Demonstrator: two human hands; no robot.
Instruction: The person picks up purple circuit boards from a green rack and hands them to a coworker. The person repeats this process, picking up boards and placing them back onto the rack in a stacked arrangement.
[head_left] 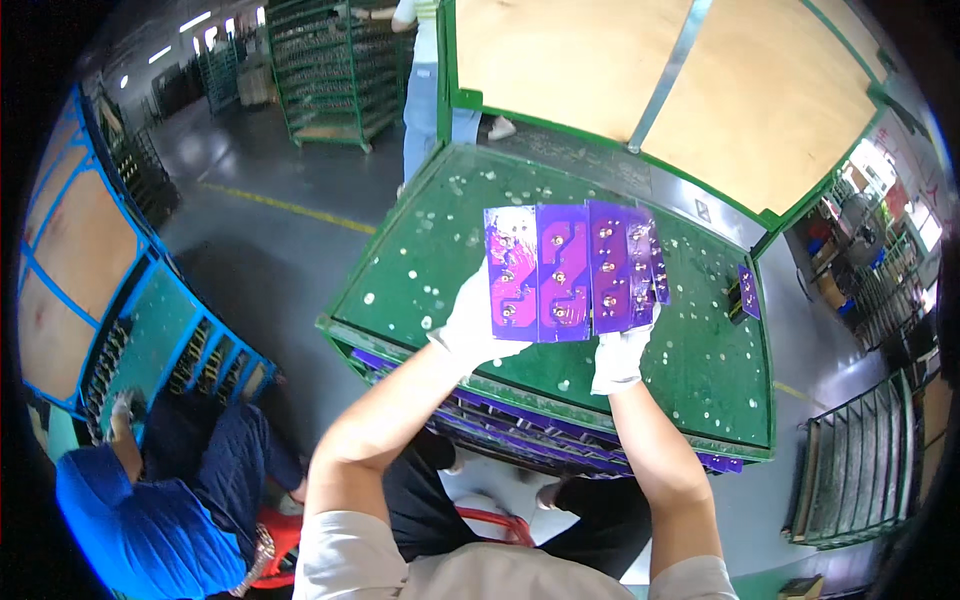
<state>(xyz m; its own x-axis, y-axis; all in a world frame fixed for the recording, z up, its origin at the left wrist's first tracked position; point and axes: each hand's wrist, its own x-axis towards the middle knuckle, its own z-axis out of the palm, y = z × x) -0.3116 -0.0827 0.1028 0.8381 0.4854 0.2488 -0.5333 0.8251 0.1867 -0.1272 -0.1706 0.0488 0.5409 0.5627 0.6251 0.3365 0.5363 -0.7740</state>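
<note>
My left hand (473, 318), in a white glove, grips the left end of a row of purple circuit boards (563, 272). At the other end my right hand (624, 358), gloved as well, holds the row from below and the right side. Several boards stand side by side, faces toward me, with shiny solder spots on them; the rightmost ones are angled and overlap. Most of my fingers are hidden behind the boards. The row is held above the green tabletop (420, 275), which is scattered with pale spots.
Another purple board (748, 291) stands at the tabletop's right edge. Below the front edge, more purple boards (540, 425) fill a rack. Wooden panels (560, 60) rise behind. A person in blue (150, 530) sits at left; another person (425, 100) stands beyond the table near a green rack (330, 75).
</note>
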